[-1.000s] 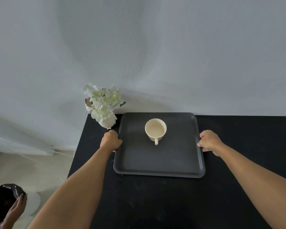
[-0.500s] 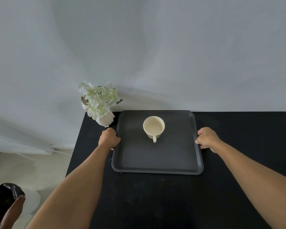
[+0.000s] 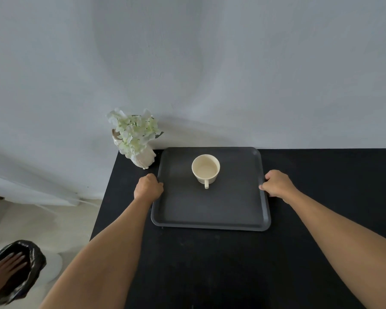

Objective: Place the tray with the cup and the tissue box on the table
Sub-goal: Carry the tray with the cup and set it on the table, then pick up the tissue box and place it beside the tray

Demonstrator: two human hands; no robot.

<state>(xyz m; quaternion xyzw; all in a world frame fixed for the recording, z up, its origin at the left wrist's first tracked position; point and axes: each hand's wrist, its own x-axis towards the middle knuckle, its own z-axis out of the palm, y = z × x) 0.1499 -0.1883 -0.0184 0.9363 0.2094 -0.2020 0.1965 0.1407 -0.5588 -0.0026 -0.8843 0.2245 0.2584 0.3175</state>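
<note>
Seen from the head camera, the dark grey tray (image 3: 210, 204) lies flat on the black table (image 3: 210, 264), its far edge near the wall. The left hand (image 3: 148, 186) is curled tight around the tray's left rim; the right hand (image 3: 276, 183) is closed on the right rim. Between the two hands, a little beyond them, a cream cup (image 3: 206, 169) stands upright on the tray, handle toward the person, nothing visible in it. Just past the left hand stands a white vase of pale flowers (image 3: 135, 137).

Tray (image 3: 210, 206) farther back on table (image 3: 210, 264).
</note>
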